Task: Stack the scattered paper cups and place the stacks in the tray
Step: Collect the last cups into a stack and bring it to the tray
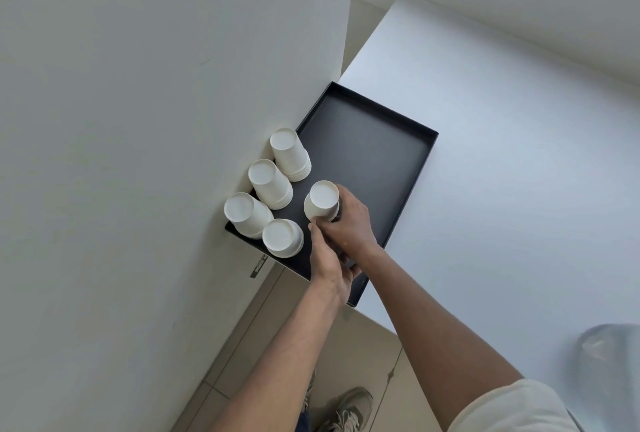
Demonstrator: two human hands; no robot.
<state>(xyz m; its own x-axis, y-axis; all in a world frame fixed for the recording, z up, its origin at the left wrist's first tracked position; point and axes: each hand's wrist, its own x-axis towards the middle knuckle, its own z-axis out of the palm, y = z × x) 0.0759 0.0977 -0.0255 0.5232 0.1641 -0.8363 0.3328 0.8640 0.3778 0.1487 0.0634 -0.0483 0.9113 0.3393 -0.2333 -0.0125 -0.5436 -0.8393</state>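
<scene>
Cup stack [320,204] stands in tray [381,154], grasped by right hand [349,223]; grip of left hand [329,265] unclear.

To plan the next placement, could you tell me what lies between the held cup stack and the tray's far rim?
In the head view, only bare tray floor lies between the held cup stack and far rim.
</scene>
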